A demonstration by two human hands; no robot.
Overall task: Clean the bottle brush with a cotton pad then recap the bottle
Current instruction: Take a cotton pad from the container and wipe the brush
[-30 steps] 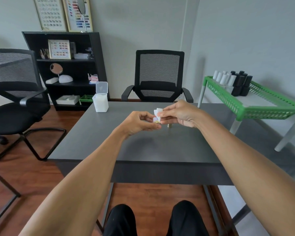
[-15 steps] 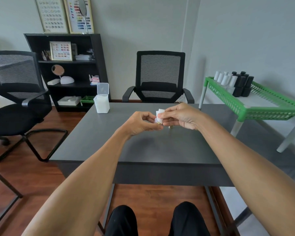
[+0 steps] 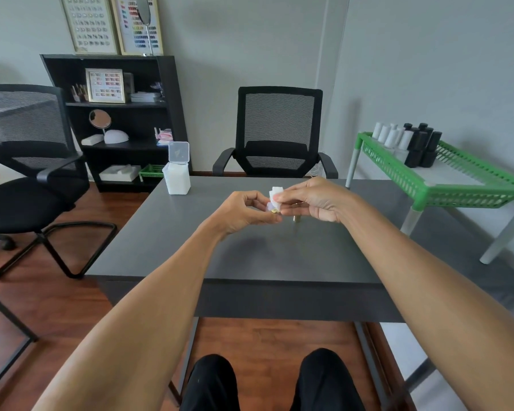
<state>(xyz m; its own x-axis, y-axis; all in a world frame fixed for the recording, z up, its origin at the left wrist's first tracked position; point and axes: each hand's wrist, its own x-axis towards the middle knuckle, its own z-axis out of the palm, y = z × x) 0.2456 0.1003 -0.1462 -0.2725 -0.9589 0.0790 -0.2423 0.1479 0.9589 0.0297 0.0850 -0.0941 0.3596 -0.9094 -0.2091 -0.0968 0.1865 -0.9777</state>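
Observation:
My left hand (image 3: 244,213) is shut on a small lilac piece with a gold ring (image 3: 273,209), which looks like the bottle's brush cap. My right hand (image 3: 315,200) pinches a folded white cotton pad (image 3: 276,191) against its tip; the brush bristles are hidden inside the pad. Both hands meet above the middle of the dark grey table (image 3: 250,256). A small gold-coloured item (image 3: 296,218) shows just under my right hand's fingers. I cannot tell whether it stands on the table or is held.
A white pad dispenser (image 3: 177,176) with its lid up stands at the table's far left. A black chair (image 3: 279,134) faces me, and another (image 3: 27,161) is at the left. A green rack (image 3: 445,188) with white and black bottles (image 3: 410,143) stands on the right.
Both hands stay together at the same spot over the table. The pad has shifted slightly between my right fingers against the lilac piece.

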